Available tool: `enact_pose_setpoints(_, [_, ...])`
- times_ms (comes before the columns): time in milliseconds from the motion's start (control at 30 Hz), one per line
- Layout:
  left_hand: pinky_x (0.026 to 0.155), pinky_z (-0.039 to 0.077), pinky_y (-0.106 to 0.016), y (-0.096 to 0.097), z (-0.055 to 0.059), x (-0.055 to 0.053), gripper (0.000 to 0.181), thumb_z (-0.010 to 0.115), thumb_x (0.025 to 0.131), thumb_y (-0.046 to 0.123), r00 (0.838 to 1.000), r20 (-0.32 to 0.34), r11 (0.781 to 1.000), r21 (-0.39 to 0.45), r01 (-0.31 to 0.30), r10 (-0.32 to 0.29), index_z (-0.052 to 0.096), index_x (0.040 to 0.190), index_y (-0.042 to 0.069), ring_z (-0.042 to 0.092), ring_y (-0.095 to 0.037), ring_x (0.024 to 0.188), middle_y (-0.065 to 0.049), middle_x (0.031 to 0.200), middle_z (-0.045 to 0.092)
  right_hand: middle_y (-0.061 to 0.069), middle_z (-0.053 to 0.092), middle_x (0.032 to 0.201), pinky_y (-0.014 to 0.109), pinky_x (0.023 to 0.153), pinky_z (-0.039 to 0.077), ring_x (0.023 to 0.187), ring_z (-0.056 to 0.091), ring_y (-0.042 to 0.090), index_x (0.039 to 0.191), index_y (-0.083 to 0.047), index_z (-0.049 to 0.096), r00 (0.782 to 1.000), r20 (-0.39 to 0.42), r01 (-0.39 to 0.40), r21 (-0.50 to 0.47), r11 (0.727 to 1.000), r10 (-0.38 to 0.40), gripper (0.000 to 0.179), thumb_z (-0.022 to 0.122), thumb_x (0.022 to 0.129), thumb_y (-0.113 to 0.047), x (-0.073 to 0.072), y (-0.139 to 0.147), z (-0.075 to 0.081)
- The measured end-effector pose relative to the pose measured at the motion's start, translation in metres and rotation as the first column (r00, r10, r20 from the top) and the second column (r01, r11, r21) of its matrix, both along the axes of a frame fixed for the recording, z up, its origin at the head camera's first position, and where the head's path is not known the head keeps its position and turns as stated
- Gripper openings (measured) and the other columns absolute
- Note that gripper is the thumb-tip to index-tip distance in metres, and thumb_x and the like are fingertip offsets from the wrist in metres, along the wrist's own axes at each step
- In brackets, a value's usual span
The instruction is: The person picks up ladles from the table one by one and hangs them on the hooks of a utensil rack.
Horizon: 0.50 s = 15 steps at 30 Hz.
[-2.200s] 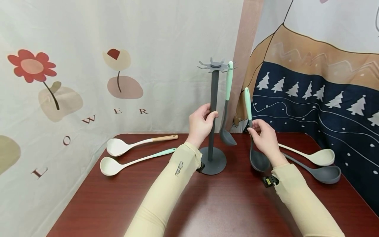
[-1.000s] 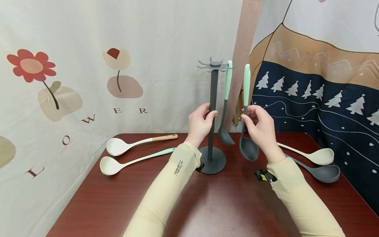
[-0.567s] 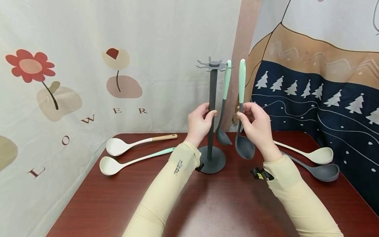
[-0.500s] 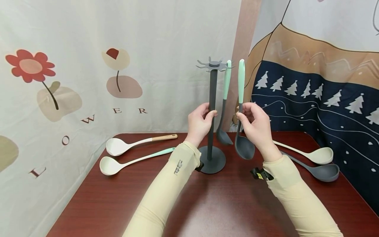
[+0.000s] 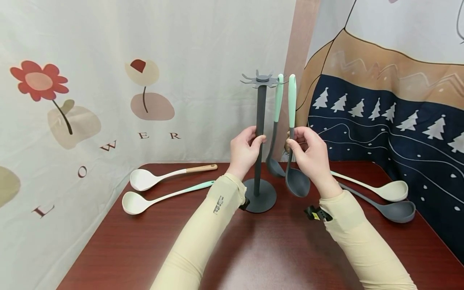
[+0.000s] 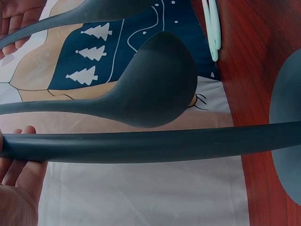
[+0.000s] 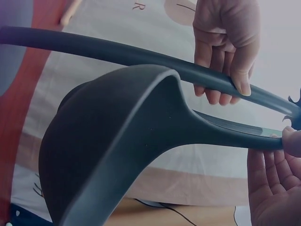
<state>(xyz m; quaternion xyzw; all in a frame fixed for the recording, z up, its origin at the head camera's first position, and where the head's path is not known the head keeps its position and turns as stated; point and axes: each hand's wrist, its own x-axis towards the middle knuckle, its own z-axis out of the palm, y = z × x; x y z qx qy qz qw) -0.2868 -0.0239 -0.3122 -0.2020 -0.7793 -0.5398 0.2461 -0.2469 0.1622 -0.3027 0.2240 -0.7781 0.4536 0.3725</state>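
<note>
My left hand [image 5: 246, 153] grips the upright pole [image 5: 261, 108] of a dark grey utensil stand, fingers behind and thumb in front. Hooked arms [image 5: 262, 80] spread from the stand's top over a round base [image 5: 266, 201]. From a right-hand hook hangs a ladle [image 5: 278, 102] with a mint-green handle, its grey bowl low. Beside it, my right hand [image 5: 311, 157] pinches a second ladle [image 5: 292, 100] by its grey neck, handle up, the handle's top level with the hooks. In the right wrist view this ladle's bowl [image 7: 108, 122] overlaps the pole and mostly hides the hanging ladle.
On the red-brown table [image 5: 253, 253], a white ladle with a wooden handle [image 5: 145, 180] and another with a mint handle [image 5: 135, 203] lie left. To the right lie a cream ladle [image 5: 395, 191] and a dark grey one [image 5: 400, 212]. Printed curtains [image 5: 203, 72] close off the back.
My right hand has raised the ladle and brought it left to the stand's hooks, lowering it slightly in the last half second. The left hand keeps its place on the pole.
</note>
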Motion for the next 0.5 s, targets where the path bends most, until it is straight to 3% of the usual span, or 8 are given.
enact_pose_setpoints(500, [0.073, 0.054, -0.025, 0.0008, -0.0006, 0.0, 0.016, 0.067, 0.096, 0.015, 1.0, -0.006, 1.0, -0.008, -0.013, 0.013, 0.07, 0.11, 0.009, 0.069, -0.008, 0.081, 0.001, 0.091, 0.075, 0.013, 0.064, 0.088, 0.015, 0.065, 0.045, 0.076, 0.057, 0.014, 0.104, 0.005, 0.064, 0.999, 0.036, -0.013, 0.015, 1.0, 0.013, 0.018, 0.07, 0.088, 0.006, 0.0004, -0.0072, -0.0005])
